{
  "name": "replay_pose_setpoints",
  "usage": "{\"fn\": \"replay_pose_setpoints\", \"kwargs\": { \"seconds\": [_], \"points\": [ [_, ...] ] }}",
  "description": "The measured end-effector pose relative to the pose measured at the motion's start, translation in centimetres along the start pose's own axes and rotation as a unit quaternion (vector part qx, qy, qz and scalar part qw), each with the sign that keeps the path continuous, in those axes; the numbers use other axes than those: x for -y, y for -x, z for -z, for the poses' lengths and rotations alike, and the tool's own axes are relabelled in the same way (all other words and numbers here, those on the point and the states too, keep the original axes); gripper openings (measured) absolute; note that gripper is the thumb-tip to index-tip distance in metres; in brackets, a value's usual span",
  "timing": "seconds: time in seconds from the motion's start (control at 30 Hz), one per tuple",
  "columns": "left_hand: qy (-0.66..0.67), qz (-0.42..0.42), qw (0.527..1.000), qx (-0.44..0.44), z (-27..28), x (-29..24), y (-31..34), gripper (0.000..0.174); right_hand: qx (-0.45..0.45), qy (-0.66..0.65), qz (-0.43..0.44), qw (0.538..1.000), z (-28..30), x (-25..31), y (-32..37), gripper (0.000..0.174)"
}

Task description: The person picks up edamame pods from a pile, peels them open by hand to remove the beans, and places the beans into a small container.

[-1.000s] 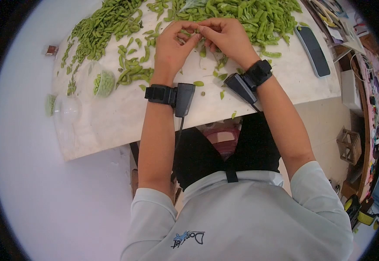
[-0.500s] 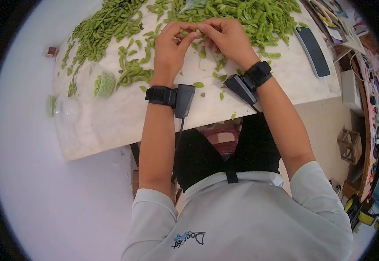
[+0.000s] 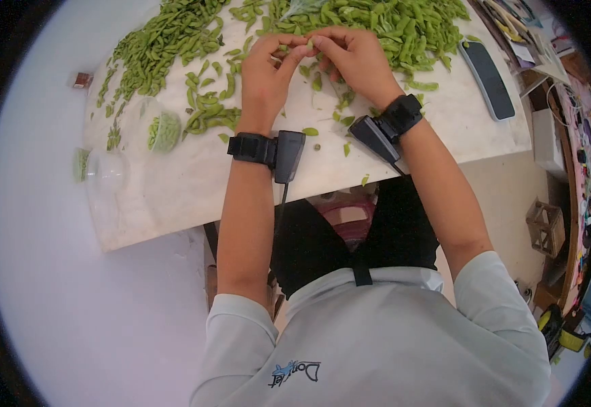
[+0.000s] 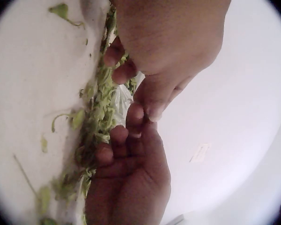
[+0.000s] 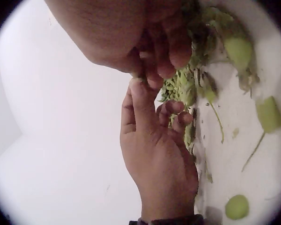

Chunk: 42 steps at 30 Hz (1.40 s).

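In the head view, both hands meet fingertip to fingertip over the table, around a small green soybean pod (image 3: 310, 43). My left hand (image 3: 263, 76) pinches the pod between thumb and index finger. The thumb and index finger of my right hand (image 3: 365, 66) grip its other side. From the right wrist view only a sliver of green shows between the fingertips, the rest being covered by fingers. Beyond the hands lies a large heap of pods (image 3: 404, 30), and a smaller cluster of pods (image 3: 207, 115) sits just left of the left hand.
Darker pods (image 3: 156, 57) spread over the table's far left. A clear cup of shelled beans (image 3: 164, 132) stands near the left edge, with another cup (image 3: 80, 165) beyond it. A phone (image 3: 488, 81) lies at right. Scraps of pod (image 3: 310, 132) dot the white tabletop (image 3: 173, 197).
The hands stay together in nearly the same place. Fingers have shifted slightly, and more green of the pod now shows between the fingertips.
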<state>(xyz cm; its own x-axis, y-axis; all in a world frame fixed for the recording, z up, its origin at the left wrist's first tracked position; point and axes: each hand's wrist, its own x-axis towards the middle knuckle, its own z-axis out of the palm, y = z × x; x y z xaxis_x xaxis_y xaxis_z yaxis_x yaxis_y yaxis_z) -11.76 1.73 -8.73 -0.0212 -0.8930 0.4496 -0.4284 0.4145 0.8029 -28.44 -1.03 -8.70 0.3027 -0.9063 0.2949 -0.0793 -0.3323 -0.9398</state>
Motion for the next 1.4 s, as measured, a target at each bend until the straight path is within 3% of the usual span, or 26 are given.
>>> {"fn": "replay_pose_setpoints", "kwargs": {
  "seconds": [0.1,0.2,0.3,0.5,0.6,0.8,1.2,1.4],
  "points": [
    [-0.081,-0.002,0.997,0.008,0.3,-0.5,0.1,0.017,-0.006,0.001,-0.002,1.0,0.2,0.2,0.2,0.026],
    [0.018,0.061,0.998,0.002,-0.1,-0.1,0.1,0.017,0.008,0.006,-0.005,1.0,0.2,0.9,0.3,0.026],
    [0.104,0.05,0.993,-0.006,-0.4,-0.4,0.2,0.016,0.006,-0.002,-0.006,1.0,0.2,0.5,0.2,0.026],
    [0.079,0.059,0.995,-0.027,-0.3,0.1,0.0,0.02,-0.012,-0.053,-0.003,0.999,0.0,0.1,0.1,0.026],
    [0.004,0.093,0.995,-0.045,0.0,-0.6,0.1,0.026,-0.029,-0.068,-0.011,0.997,0.0,0.3,0.0,0.026],
    [-0.017,-0.018,0.999,-0.029,-0.3,-0.8,-0.1,0.027,0.006,-0.036,-0.014,0.999,0.2,0.2,0.1,0.026],
    [0.075,0.007,0.997,-0.008,-0.2,0.2,0.2,0.017,0.031,-0.015,0.005,0.999,-0.1,0.2,0.2,0.024],
    [0.048,0.047,0.998,0.004,-0.1,-0.3,0.3,0.016,0.046,0.011,-0.001,0.999,0.1,0.5,0.3,0.026]
  ]
}}
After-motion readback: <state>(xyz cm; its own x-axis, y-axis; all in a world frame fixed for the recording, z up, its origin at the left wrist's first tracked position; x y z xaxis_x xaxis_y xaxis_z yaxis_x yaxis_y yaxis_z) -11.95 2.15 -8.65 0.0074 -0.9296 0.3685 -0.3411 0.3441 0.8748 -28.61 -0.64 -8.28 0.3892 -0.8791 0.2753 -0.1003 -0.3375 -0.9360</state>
